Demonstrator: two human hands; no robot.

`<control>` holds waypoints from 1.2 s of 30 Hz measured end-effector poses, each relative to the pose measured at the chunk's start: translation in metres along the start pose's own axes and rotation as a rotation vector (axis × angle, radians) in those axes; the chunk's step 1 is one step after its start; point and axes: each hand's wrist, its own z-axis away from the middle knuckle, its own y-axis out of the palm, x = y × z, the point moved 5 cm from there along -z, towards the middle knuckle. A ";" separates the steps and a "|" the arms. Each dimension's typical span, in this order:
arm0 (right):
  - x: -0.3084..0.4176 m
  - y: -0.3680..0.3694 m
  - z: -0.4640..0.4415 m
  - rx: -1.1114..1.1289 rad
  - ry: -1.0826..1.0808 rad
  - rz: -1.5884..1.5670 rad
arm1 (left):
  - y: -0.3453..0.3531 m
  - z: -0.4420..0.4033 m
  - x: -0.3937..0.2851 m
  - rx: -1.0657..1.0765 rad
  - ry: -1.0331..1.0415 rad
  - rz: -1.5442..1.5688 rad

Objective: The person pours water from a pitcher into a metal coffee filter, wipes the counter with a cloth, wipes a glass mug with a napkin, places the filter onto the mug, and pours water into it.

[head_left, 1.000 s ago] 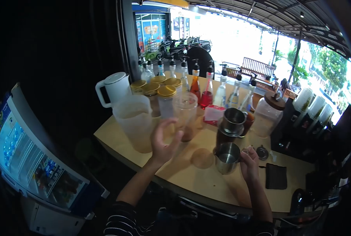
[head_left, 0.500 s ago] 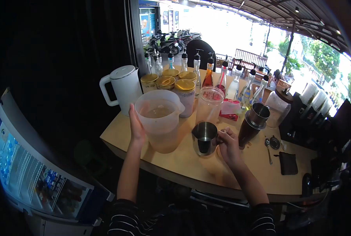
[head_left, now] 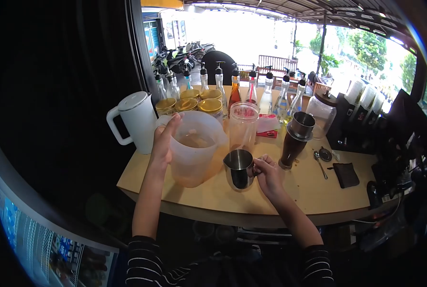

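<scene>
The clear jar [head_left: 242,128] (lidless) stands behind the metal pitcher [head_left: 239,173].

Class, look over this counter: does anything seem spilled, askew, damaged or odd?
Small dark specks dot the tabletop near the tall dark glass, perhaps drips; I cannot tell if they are wet. The plastic pitcher and metal cup, one in each hand, show no visible damage.

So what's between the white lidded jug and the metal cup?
The frosted pitcher, with the left hand at its side, is between the jug and the cup, as the head view shows.
</scene>
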 end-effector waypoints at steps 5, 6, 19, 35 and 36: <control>-0.012 -0.010 0.003 -0.028 0.000 -0.037 | 0.021 0.007 -0.014 0.148 0.045 -0.150; -0.014 -0.012 0.004 -0.034 0.001 -0.040 | 0.023 0.009 -0.016 0.172 0.077 -0.191; -0.041 -0.022 -0.003 -0.039 0.023 -0.009 | 0.021 0.015 -0.022 0.172 0.145 -0.344; -0.055 -0.039 -0.003 -0.034 0.023 0.007 | 0.024 0.018 -0.032 0.141 0.248 -0.477; -0.054 -0.039 -0.003 -0.035 0.023 0.008 | 0.024 0.019 -0.033 0.143 0.264 -0.501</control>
